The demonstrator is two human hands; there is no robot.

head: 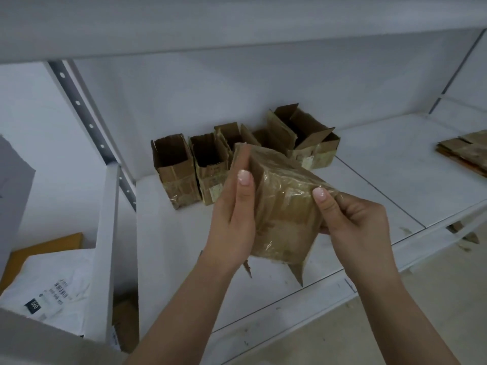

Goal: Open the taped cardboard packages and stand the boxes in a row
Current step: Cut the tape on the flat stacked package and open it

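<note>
A flattened cardboard package point(283, 206) wrapped in clear tape hangs above the white shelf point(369, 196), held between both hands. My left hand point(234, 222) grips its left side, thumb laid along the front face. My right hand point(353, 222) pinches the package's upper right corner with the thumb on top. Loose flaps hang from its lower edge. Behind it, several opened brown boxes point(176, 169) stand upright in a row near the shelf's back wall, the rightmost one point(305, 135) with its flaps spread wide.
A stack of flat cardboard pieces point(466, 151) lies at the shelf's far right. A metal upright point(87, 114) borders the shelf on the left. Below left sit a white mailer bag point(52, 283) and a brown carton point(44, 248). Cardboard scraps litter the floor point(463, 238).
</note>
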